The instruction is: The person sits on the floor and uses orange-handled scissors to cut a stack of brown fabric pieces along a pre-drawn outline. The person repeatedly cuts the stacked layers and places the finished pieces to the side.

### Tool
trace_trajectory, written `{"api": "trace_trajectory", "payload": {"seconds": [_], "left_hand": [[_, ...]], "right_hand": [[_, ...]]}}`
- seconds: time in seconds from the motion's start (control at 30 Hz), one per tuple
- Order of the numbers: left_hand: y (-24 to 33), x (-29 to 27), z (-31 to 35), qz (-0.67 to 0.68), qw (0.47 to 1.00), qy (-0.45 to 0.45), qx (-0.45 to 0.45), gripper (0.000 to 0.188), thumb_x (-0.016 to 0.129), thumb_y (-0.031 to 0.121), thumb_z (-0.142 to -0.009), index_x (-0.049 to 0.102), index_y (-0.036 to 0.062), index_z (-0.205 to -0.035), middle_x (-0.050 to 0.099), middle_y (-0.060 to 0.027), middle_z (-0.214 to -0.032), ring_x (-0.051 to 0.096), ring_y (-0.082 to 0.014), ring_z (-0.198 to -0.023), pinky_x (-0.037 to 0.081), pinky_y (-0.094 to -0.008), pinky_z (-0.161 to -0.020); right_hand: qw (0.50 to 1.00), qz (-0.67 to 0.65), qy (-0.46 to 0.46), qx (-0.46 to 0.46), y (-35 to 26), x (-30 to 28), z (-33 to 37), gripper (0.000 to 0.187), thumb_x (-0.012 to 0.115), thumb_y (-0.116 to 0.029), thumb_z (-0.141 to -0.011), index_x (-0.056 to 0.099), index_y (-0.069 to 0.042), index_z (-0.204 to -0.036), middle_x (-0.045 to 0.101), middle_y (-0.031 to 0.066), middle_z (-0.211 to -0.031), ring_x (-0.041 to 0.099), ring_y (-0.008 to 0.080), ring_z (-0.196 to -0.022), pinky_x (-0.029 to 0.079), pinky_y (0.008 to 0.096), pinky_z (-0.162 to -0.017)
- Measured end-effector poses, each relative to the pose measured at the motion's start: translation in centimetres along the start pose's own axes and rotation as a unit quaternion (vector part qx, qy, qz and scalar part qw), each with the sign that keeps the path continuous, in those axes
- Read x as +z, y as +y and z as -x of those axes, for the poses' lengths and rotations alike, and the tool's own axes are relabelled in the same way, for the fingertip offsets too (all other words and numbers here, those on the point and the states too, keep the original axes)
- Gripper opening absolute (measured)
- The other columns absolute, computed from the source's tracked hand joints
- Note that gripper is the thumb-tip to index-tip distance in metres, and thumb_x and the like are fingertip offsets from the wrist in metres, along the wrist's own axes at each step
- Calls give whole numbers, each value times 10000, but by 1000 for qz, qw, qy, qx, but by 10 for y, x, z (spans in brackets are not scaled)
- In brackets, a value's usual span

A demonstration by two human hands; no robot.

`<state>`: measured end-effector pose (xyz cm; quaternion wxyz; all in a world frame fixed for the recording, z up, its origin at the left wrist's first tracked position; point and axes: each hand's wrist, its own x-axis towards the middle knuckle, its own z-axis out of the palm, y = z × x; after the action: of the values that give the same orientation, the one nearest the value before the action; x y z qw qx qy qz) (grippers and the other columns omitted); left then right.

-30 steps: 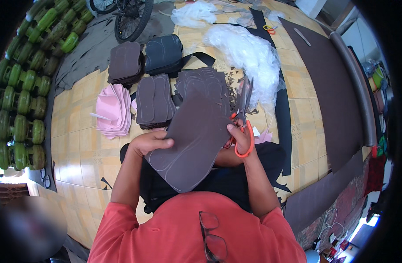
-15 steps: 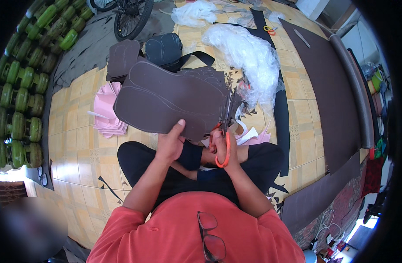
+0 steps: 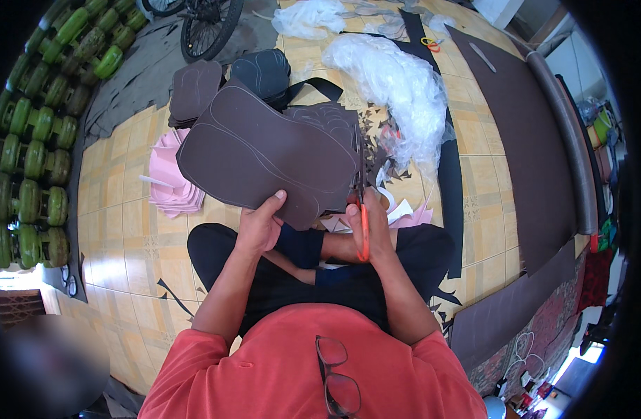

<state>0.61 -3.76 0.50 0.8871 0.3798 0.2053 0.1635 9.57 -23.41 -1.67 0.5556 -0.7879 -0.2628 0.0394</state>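
Note:
My left hand [image 3: 261,223] grips the near edge of a dark brown sheet piece [image 3: 264,150], thumb on top and fingers underneath. Pale curved lines are drawn on the piece, and its outline is rounded. In my right hand [image 3: 376,227] is a pair of scissors [image 3: 363,227] with orange-red handles. Their blades point away from me along the right edge of the piece; whether they touch it, I cannot tell. Partly hidden behind the piece lies a stack of similar brown pieces [image 3: 327,119].
Pink sheets [image 3: 172,174] lie at the left, with brown [image 3: 194,87] and black cut pieces [image 3: 259,75] beyond. Crumpled clear plastic [image 3: 390,84] lies ahead. A brown roll [image 3: 561,146] is unrolled at the right. Green gas cylinders [image 3: 34,195] line the left; a bicycle wheel [image 3: 212,31] stands behind.
The brown piece has turned clockwise and shifted slightly left with my left hand. My right hand and the scissors have moved a little right, and the blades now point straighter ahead.

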Motion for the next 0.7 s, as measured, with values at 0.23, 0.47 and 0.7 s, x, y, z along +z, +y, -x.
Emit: {"api": "trace_trajectory", "payload": {"seconds": [0.23, 0.47, 0.7], "left_hand": [[17, -11, -19, -45, 998, -3, 45, 390, 597, 48, -914, 486, -16, -1283, 584, -127, -1211, 590, -239, -1106, 499, -377, -935], [34, -35, -35, -111, 993, -22, 22, 473, 643, 94, -888, 456, -13, -1308, 578, -123, -1218, 585, -244, -1107, 485, -380, -945], [32, -38, -25, -159, 987, -31, -22, 447, 679, 134, -871, 514, -32, -1253, 615, -112, -1142, 600, -202, -1038, 491, -343, -892]], "right_hand": [[995, -8, -74, 59, 0, -15, 6, 362, 582, -317, -940, 545, -6, -760, 513, 99, -628, 490, 216, -638, 397, 349, -587], [990, -66, -46, 117, 18, -11, 15, 377, 552, -322, -970, 589, 10, -798, 533, 68, -618, 508, 154, -597, 413, 310, -573], [987, -57, -53, 139, 16, -9, 12, 344, 547, -295, -969, 579, 21, -838, 572, 117, -690, 563, 189, -644, 442, 331, -595]]}}
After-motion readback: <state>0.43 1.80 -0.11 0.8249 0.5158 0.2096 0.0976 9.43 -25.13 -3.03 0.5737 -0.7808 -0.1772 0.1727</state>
